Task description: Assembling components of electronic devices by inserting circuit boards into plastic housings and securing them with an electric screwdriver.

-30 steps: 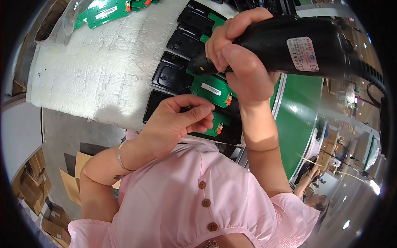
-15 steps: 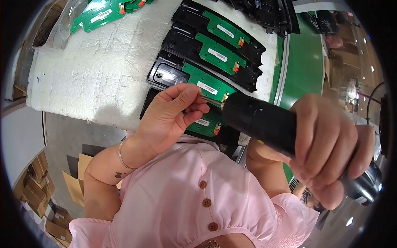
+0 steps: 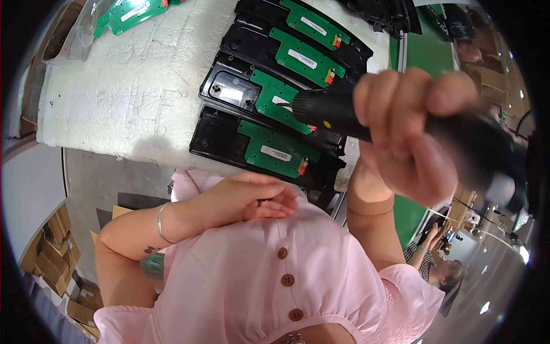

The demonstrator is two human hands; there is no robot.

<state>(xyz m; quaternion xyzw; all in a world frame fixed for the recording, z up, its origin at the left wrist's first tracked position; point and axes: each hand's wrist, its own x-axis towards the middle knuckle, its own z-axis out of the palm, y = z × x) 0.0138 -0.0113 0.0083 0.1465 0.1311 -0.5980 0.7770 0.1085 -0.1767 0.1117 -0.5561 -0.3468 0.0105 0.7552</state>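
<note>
My right hand (image 3: pixel 409 132) is wrapped round a black electric screwdriver (image 3: pixel 329 109). Its thin bit points left, over the green circuit board (image 3: pixel 266 94) of the second-nearest black panel (image 3: pixel 212 83); whether the tip touches is unclear. Closest to me lies another black panel (image 3: pixel 215 135) with its own green board (image 3: pixel 255 135), bearing a white label and a red-and-yellow connector. In front of my chest, my left hand (image 3: pixel 252 198) is loosely curled, with small dark bits showing between its fingers, too small to name.
Two more black panels with green boards lie farther back on the white foam-covered table (image 3: pixel 132 97). Loose green boards (image 3: pixel 129 14) sit at the far left, beside a plastic-lined box (image 3: pixel 71 40). Dark plastic parts (image 3: pixel 384 14) are heaped far right. A person (image 3: pixel 438 266) is at the lower right.
My left hand has left the screwdriver's bit and drawn back towards my chest. My right hand has raised the screwdriver up and left over the second-nearest panel, uncovering the nearest one.
</note>
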